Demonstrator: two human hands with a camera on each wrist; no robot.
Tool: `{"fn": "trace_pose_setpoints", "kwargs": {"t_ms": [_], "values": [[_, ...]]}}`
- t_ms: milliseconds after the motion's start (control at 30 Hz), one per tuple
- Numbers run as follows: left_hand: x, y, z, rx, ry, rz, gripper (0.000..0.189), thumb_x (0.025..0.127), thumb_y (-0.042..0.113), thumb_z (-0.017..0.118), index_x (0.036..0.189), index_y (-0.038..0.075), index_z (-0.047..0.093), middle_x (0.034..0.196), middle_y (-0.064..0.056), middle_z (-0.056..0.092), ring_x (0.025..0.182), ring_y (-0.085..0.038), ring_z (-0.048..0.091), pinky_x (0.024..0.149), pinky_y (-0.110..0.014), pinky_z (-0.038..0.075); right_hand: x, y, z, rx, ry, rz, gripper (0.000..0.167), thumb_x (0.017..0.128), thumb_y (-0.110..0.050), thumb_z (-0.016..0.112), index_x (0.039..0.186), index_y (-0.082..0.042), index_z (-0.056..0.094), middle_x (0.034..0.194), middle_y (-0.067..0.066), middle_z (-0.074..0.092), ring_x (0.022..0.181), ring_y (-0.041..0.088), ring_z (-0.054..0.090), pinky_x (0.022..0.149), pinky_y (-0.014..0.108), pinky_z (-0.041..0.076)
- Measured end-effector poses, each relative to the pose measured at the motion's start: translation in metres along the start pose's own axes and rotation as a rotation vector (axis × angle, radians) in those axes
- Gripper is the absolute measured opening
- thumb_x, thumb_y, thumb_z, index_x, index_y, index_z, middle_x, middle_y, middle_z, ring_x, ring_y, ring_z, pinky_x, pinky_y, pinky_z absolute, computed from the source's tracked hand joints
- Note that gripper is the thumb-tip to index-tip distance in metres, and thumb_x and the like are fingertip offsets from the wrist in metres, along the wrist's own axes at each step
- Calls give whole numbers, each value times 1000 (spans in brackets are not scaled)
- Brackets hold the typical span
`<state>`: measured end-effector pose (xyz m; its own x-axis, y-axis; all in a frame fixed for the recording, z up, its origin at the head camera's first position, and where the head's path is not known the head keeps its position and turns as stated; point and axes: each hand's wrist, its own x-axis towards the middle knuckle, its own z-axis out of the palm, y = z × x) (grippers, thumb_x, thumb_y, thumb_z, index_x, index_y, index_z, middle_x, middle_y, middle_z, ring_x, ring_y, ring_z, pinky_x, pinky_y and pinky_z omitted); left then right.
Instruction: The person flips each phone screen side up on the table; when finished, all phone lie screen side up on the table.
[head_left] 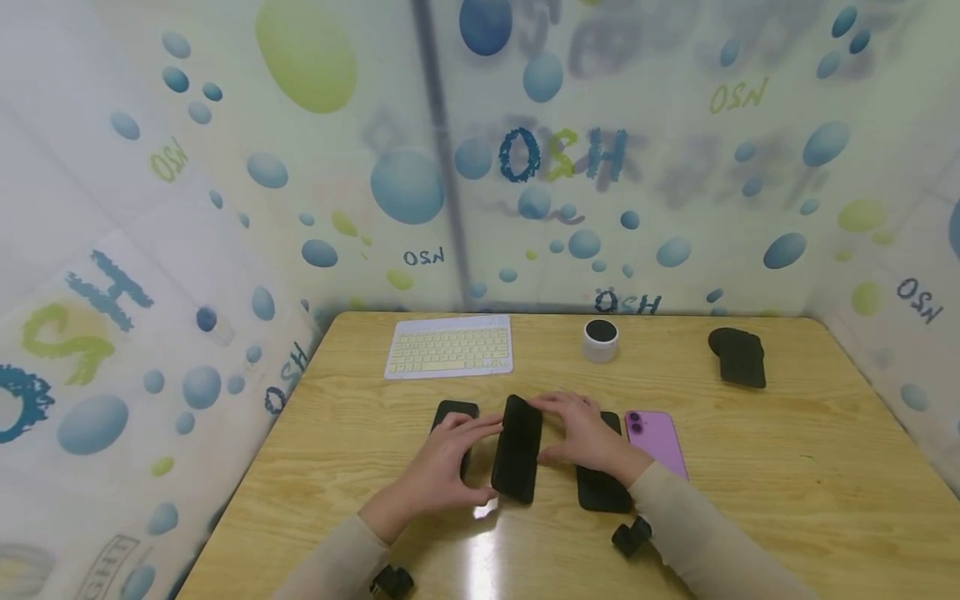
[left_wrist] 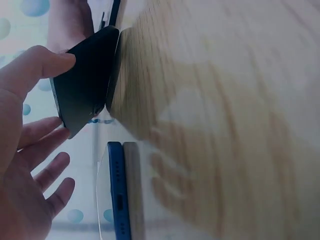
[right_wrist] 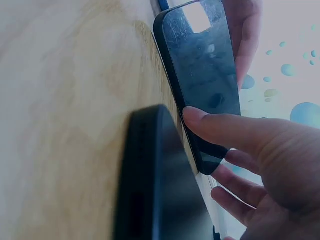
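Observation:
Between the two hands a black smartphone (head_left: 517, 450) is propped at a tilt over the wooden table (head_left: 300, 492), its lower long edge at or near the surface. My left hand (head_left: 442, 467) holds its left side, thumb at the near corner and fingers at the far part. On the opposite side, my right hand (head_left: 585, 433) holds it by the edge; in the right wrist view the thumb presses the edge of the smartphone (right_wrist: 202, 75). A second dark phone (head_left: 453, 407) lies partly hidden under the left hand. Another black phone (head_left: 603, 492) lies below the right hand.
A purple phone (head_left: 660, 437) lies right of the right hand. Farther back are a white keyboard (head_left: 450, 346), a small white cylinder with a dark top (head_left: 601, 342) and a black flat object (head_left: 740, 358). Patterned curtains (head_left: 405, 187) surround the table.

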<state>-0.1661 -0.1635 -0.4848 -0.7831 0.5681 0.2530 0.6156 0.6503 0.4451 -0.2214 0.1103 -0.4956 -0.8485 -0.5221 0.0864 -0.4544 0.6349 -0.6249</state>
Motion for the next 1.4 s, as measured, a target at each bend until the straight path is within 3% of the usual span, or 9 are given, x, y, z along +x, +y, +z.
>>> {"fn": "trace_pose_setpoints", "kwargs": {"t_ms": [300,500,800,1033,1167,1400], "values": [[-1,0,3,106,-69,-73,84,63,40,91,140,18,64,147,2,61,125,-20,46,102,-46,41,4,5,-5,-27,-67,-14,81,71,-30,95,142,-8,63,144,10,61,138,33,52,115,68,22],[0,2,5,199,-136,-85,78,65,44,89,136,21,67,147,1,61,127,-21,46,103,-46,40,9,5,-6,-68,-99,-42,79,71,-31,94,141,-7,64,142,10,62,136,34,52,111,64,29],[0,2,9,189,-167,-92,74,66,45,88,134,21,70,147,-1,59,129,-24,45,106,-50,40,8,4,-5,-61,-111,-60,76,73,-29,93,139,-4,65,140,11,62,135,35,51,110,65,27],[3,7,7,159,-194,-117,83,66,58,89,138,23,67,158,-5,47,138,-28,39,110,-55,36,-2,8,-6,-48,-94,-89,74,80,-31,88,143,-6,61,150,13,55,144,39,43,112,73,20],[10,13,10,145,-206,-87,83,70,59,86,143,26,62,161,-6,43,143,-30,35,110,-58,32,-10,9,-12,-52,-93,-43,72,84,-33,85,146,-9,59,155,12,51,147,41,39,114,74,18],[26,25,21,135,-181,-24,73,79,56,82,143,28,61,159,0,46,142,-27,38,107,-57,33,-28,18,-28,-122,-30,-39,66,83,-33,86,141,-10,63,147,14,58,139,41,49,110,74,26]]}}
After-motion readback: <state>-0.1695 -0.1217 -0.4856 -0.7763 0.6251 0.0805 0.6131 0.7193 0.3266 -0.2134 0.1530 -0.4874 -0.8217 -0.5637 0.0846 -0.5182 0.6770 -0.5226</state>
